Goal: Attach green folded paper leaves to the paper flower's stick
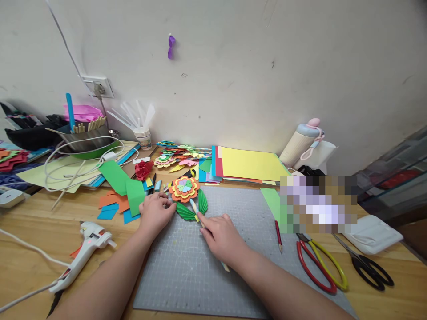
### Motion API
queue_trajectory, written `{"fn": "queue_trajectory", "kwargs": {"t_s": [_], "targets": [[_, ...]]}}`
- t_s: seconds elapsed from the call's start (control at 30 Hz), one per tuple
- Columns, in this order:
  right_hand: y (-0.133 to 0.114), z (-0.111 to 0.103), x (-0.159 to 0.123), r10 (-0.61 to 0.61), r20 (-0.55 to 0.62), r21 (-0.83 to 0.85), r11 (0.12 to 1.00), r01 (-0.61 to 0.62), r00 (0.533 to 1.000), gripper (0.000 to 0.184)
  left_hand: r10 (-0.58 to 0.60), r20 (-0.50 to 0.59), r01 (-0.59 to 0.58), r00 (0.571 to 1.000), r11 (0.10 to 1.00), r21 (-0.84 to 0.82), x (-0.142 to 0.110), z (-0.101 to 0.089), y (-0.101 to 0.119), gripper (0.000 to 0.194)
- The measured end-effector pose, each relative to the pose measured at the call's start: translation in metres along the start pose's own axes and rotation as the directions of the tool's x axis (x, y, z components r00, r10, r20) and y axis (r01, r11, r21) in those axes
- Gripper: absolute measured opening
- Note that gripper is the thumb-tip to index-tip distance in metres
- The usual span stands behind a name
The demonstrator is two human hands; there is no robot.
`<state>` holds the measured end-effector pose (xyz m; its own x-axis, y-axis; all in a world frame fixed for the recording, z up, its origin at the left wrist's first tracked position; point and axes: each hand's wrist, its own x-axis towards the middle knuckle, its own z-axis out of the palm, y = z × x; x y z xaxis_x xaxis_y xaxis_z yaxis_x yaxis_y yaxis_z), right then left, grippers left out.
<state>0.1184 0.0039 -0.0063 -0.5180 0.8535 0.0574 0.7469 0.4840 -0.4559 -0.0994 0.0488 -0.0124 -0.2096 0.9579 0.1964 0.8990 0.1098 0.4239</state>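
A layered paper flower (184, 188) in orange, yellow and pastel colours lies on the grey cutting mat (187, 271). Two pleated green paper leaves (203, 202) sit along its striped stem. My right hand (222, 235) is closed around that stem below the leaves, its index finger pressing on it; the stem's lower end shows under the palm. My left hand (157, 211) rests at the flower's left, fingers loosely bent and apart, thumb tip at the left leaf's edge. Whether the thumb touches the leaf I cannot tell.
A white glue gun (82, 253) with its cord lies at left. Coloured paper scraps (115, 206) and a red paper flower (144, 170) are near my left hand. At right are a pencil (279, 235), red-and-yellow-handled scissors (320, 262) and black scissors (370, 269). Paper sheets (250, 163) lie behind.
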Motion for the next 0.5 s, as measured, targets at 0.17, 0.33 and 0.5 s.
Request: {"fn": "queue_trajectory", "kwargs": {"t_s": [0.17,0.33,0.5], "targets": [[0.0002,-0.0006,-0.0002,-0.006,-0.010,0.013,1.000,0.006,1.000,0.040,-0.020,-0.004,0.020,1.000,1.000,0.013,-0.0013,-0.0024,0.0025,0.021],[0.0001,-0.0009,-0.0002,-0.004,-0.008,0.007,1.000,0.004,1.000,0.040,-0.025,0.020,0.025,0.999,0.999,0.020,-0.0015,-0.0035,0.0019,0.022],[0.0003,-0.0007,0.0000,0.002,-0.001,-0.005,1.000,-0.002,1.000,0.040,-0.028,0.033,0.028,0.999,0.999,0.027,-0.0010,-0.0040,0.0006,0.021]]}}
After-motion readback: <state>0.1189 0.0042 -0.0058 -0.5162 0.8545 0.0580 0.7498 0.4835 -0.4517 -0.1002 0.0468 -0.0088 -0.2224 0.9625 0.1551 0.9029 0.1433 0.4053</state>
